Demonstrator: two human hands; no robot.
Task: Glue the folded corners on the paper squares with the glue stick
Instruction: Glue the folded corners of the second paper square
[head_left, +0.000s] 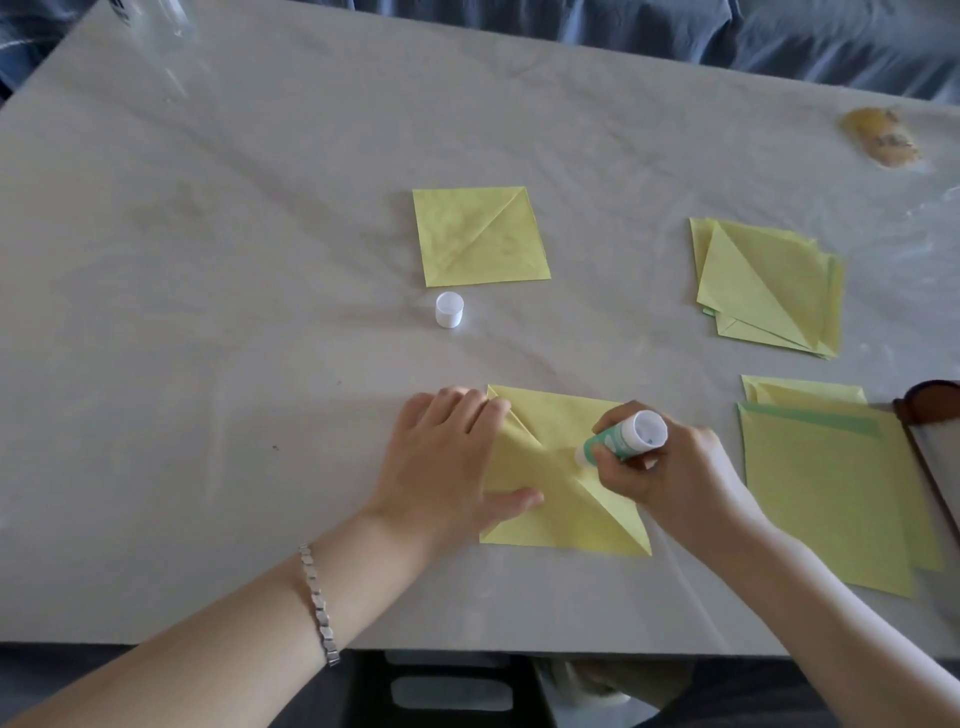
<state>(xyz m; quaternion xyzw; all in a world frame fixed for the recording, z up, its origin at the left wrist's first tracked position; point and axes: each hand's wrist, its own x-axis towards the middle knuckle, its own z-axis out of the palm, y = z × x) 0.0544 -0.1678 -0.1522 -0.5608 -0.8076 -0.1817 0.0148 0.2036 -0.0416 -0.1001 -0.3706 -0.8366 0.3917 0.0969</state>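
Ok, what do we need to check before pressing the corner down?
1. Cap off: ok, the white cap lies on the table.
2. Grip: ok, the right hand holds the glue stick.
3. Tip on paper: ok, it touches the paper square.
4. Paper held still: ok, the left hand presses its left side.
5. Enough glue spread: cannot tell.

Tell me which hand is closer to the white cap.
Left. The left hand rests on the paper, just short of the cap; the right hand, gripping the glue stick, sits farther right.
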